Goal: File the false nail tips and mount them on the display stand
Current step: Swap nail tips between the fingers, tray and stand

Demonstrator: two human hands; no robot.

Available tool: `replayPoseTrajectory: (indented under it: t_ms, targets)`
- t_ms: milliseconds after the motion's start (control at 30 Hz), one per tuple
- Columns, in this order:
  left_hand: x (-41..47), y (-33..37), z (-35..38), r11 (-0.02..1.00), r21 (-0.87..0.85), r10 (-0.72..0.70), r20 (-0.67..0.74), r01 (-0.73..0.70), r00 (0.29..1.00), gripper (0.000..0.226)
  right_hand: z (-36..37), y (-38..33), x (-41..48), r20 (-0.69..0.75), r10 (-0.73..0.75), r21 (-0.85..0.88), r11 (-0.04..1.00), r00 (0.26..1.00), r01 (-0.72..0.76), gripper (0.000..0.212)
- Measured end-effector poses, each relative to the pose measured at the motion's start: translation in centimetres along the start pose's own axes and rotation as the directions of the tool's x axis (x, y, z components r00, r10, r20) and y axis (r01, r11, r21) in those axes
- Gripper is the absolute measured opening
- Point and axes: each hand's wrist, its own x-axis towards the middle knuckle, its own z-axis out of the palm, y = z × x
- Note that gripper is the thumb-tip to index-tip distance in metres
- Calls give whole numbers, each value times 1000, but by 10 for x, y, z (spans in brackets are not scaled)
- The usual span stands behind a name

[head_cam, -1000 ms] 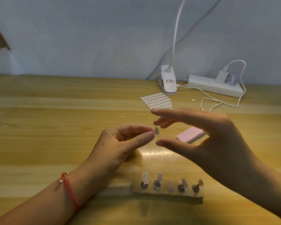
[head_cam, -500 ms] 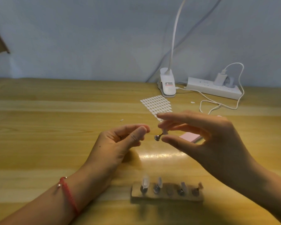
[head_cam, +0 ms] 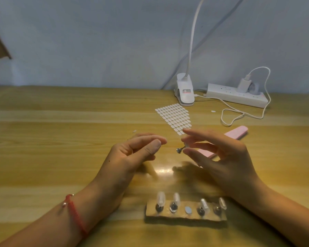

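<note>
There are two hands, the left hand (head_cam: 130, 157) and the right hand (head_cam: 227, 163). There is one display stand (head_cam: 185, 217) with four pegs (head_cam: 159, 208), four nail tips (head_cam: 161, 197) and one bare sticker spot (head_cam: 187, 210). One fifth peg (head_cam: 179, 150) is between the right fingers (head_cam: 203, 136). On the tabletop (head_cam: 61, 157) are one sheet of pads (head_cam: 174, 116), two loose pads (head_cam: 134, 131), one pink file (head_cam: 237, 131), one clip lamp (head_cam: 185, 93), one power strip (head_cam: 235, 97) and one charger (head_cam: 243, 84).

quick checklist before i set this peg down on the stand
1. Peg gripped by right hand: ok, pinched at the fingertips.
2. Nail tip seated on peg: cannot tell, fingers hide it.
3. Free spot on display stand: ok, middle pad is bare.
4. Mounted tips clear of that pad: ok, two stand on each side.
5. Left hand empty: cannot tell, fingers curled.
</note>
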Motion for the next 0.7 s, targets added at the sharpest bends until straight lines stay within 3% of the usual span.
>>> replayPoseTrajectory:
  t_ms: [433,567,700]
  targets:
    - [2,-7,-3,999,25,34,-34,-33,999,21,0,-3,-1,3,-15,-12,1000,1000,16,40]
    - [-2,-7,1,976,193,85,68,-97,994,34,5,-14,-1,-26,-75,18,997,997,76,41]
    - [-7,-4,7,946,313,42,146,-87,988,33,12,-25,-5,17,-141,-17,990,990,141,38]
